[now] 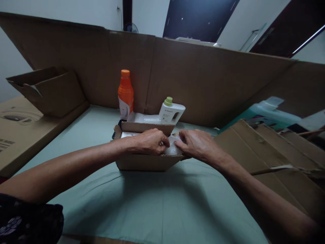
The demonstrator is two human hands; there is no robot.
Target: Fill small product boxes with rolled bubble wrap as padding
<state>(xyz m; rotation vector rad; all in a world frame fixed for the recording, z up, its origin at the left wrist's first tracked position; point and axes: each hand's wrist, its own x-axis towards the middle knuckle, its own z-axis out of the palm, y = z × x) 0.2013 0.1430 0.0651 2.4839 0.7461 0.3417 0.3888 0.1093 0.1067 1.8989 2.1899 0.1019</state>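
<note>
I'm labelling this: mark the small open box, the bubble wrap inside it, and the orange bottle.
Small open box point(143, 162), head view: front wall.
Bubble wrap point(172, 148), head view: exposed surface.
Orange bottle point(126, 94), head view: body.

Near the surface's far edge stand an orange bottle and, to its right, a green-capped white bottle. Behind them rises a cardboard wall. By the left edge, an open box rests on a large carton; by the right edge, folded cardboard partly hides a teal bottle.
</note>
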